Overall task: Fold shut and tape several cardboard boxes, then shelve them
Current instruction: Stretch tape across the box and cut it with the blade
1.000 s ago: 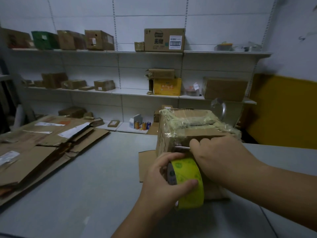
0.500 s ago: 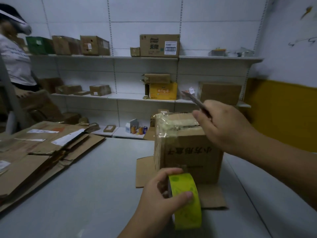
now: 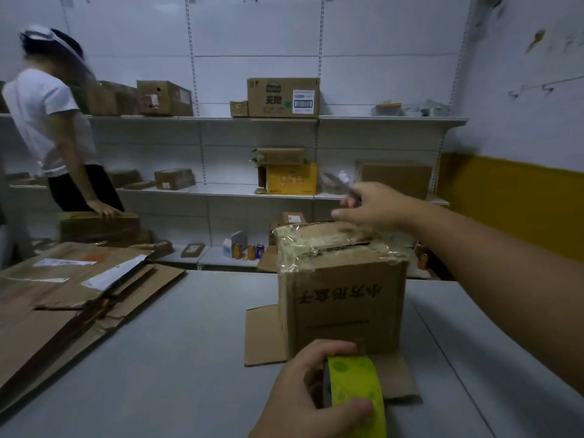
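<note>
A brown cardboard box (image 3: pixel 344 298) with printed characters stands on the grey table (image 3: pixel 177 349), its top wrapped in clear tape. It rests on a flat cardboard sheet (image 3: pixel 262 336). My left hand (image 3: pixel 303 390) grips a yellow-green tape roll (image 3: pixel 357 393) just in front of the box. My right hand (image 3: pixel 376 205) hovers above the box's far top edge, pinching a thin dark blade-like tool (image 3: pixel 339 183) that points up and left.
Flattened cardboard (image 3: pixel 63 298) is piled on the table's left. Another person (image 3: pixel 50 134) stands at the far left, a hand on a carton. Wall shelves (image 3: pixel 363 121) behind carry several boxes, among them a yellow one (image 3: pixel 290 178). Cans (image 3: pixel 249 251) stand on the bottom shelf.
My right hand has lifted off the box's front with the tool and moved up and beyond the box top. The tape roll has dropped lower and nearer. A person has come into view at left.
</note>
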